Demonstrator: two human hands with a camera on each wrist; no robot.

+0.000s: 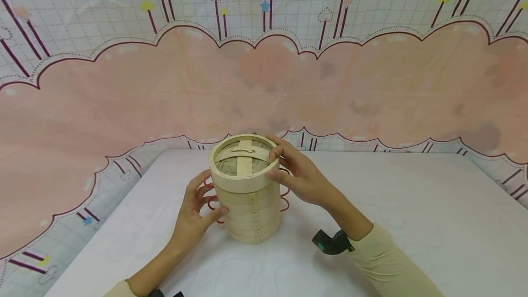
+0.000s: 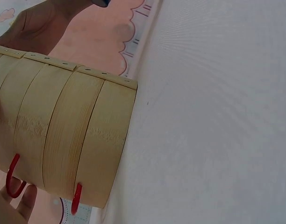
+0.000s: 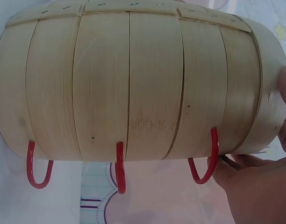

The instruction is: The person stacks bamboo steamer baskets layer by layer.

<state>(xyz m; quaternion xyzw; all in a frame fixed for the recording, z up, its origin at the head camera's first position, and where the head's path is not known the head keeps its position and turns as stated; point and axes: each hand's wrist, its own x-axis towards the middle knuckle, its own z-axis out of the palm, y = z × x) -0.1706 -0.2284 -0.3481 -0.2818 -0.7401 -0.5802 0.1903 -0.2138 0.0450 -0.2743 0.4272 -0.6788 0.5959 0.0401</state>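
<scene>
A round stack of bamboo steamer baskets [image 1: 249,217] stands upright on the table, with red loop handles [image 3: 214,154] along its sides. On top sits the woven bamboo lid [image 1: 243,184], crossed by two strips. My left hand [image 1: 194,212] holds the stack's left side, thumb at the front and fingers around by the red loops. At the upper right, my right hand [image 1: 305,175] grips the lid's rim, thumb on the outside and fingertips over the top edge. The right wrist view shows its fingers partly hidden behind the stack.
A white-covered table [image 1: 412,205] spreads out around the stack. Behind it hangs a pink and white patterned cloth [image 1: 247,86]. Dark wrist devices are on both arms, the right one [image 1: 332,242] close to the tabletop.
</scene>
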